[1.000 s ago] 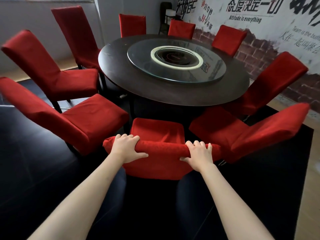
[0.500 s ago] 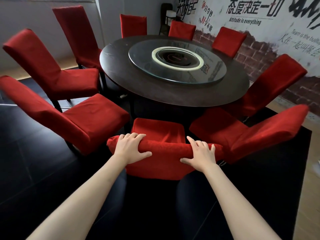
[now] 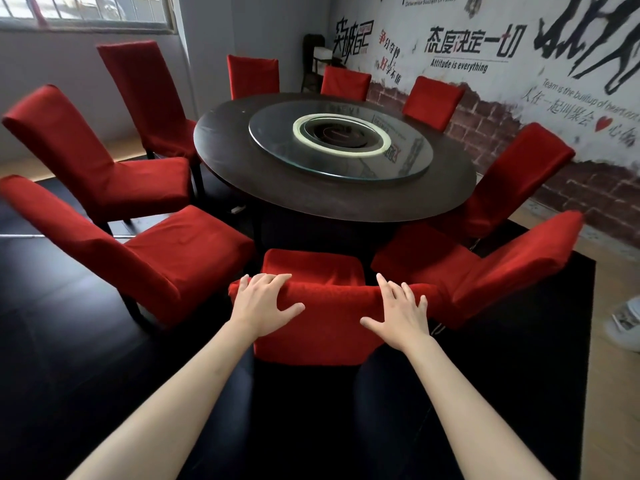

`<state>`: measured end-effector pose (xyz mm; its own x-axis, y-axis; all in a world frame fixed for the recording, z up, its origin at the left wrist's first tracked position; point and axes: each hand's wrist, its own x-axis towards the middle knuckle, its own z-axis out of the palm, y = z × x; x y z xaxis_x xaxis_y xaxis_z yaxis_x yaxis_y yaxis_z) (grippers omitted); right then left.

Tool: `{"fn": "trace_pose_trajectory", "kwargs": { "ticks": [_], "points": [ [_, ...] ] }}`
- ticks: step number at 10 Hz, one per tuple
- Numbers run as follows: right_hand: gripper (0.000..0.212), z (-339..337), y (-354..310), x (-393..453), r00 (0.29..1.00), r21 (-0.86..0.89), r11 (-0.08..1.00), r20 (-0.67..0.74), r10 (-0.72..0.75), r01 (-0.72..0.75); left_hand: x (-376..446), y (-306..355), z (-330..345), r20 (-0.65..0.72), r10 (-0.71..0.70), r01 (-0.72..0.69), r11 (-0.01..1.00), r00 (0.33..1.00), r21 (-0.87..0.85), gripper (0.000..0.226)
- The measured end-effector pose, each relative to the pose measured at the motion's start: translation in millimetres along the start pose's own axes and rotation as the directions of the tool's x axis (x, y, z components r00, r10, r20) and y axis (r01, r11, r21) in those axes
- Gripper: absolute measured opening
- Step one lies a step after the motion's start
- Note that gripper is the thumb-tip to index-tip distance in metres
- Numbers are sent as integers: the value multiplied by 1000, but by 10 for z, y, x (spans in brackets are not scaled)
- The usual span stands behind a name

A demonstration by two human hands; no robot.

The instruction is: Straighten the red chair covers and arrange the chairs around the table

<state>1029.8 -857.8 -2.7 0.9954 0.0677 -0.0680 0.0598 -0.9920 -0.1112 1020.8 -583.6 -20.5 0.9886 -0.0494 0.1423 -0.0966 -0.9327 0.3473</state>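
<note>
I stand on a dark glossy floor [image 3: 62, 358] at the near edge of a round dark table [image 3: 332, 199] with a glass turntable [image 3: 341, 140] at its centre. A window [image 3: 86, 10] sits at the far left; the wall [image 3: 519, 81] to my right carries painted bricks and slogans.

The nearest chair [image 3: 313, 268] is right below me, seat toward the table's near edge, its backrest top running left to right under my hands. My left hand [image 3: 259, 306] rests on the red cover [image 3: 332, 313] with fingers draped loosely over the top edge, not gripping. My right hand [image 3: 401, 315] lies flat, fingers spread and straight, holding nothing.

Red-covered chairs ring the table; the one at my left [image 3: 152, 258] and the one at my right [image 3: 485, 271] angle inward.

The nearest chair's legs are hidden, and something pale at the right edge [image 3: 627, 322] is cut off; I cannot tell what it is.
</note>
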Motion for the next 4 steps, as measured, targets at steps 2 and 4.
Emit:
{"fn": "trace_pose_trajectory", "kwargs": {
  "ticks": [2,4],
  "points": [
    [96,-26,-203,-217,998,26,998,-22,56,-56,-130,-70,-121,46,56,-57,998,997,27,72],
    [96,46,-450,-410,998,38,998,-33,51,-49,-335,-249,-172,50,66,-68,997,997,47,72]
  ]
}}
